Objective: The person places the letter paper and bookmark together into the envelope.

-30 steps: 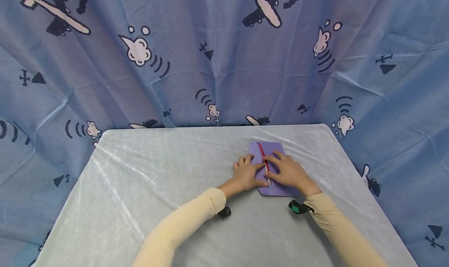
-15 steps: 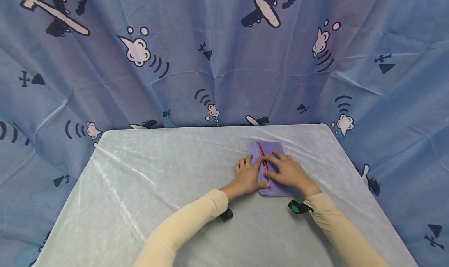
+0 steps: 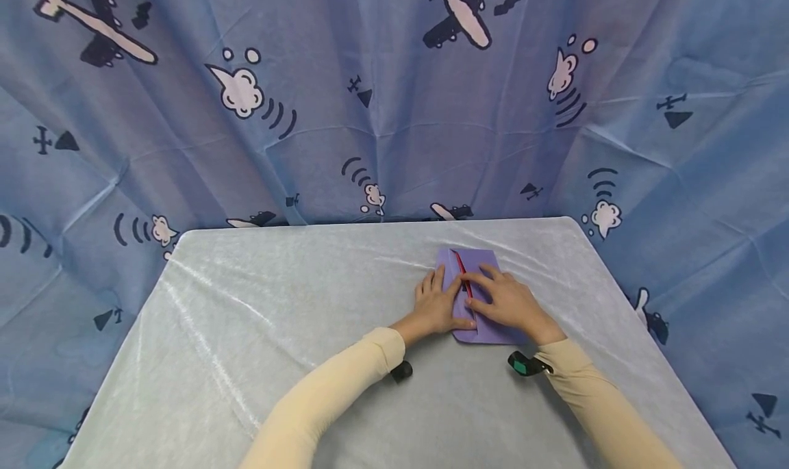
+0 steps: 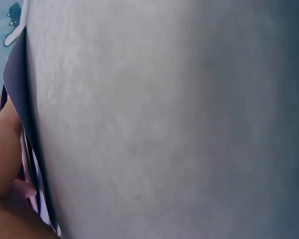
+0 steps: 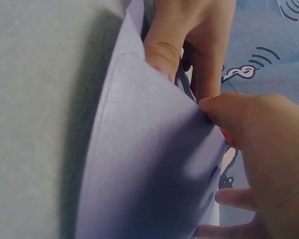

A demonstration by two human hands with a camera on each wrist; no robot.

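A purple paper envelope or folder (image 3: 483, 258) lies on the table, with a slanting slit down its face. Red shows inside the slit (image 3: 459, 260); what the red belongs to is hidden. My left hand (image 3: 434, 311) rests on the left part, fingers spread, thumb and index finger at the slit. In the right wrist view, that hand's thumb (image 5: 163, 55) dips behind the purple edge. My right hand (image 3: 508, 305) pinches the slit's right edge; its thumb (image 5: 226, 112) is on the paper edge. The left wrist view shows only part of a hand (image 4: 2, 154) beside the paper.
A pale velvety cloth covers the table (image 3: 296, 284). Behind its far edge hangs a blue curtain (image 3: 333, 147) printed with planes. Dark wrist-worn devices sit under the left cuff (image 3: 402, 371) and at the right cuff (image 3: 527, 364).
The slit has narrowed, and the whitish and silvery strip beside the red is mostly covered. My left hand has shifted slightly right, its fingers straighter. My right hand has barely moved.
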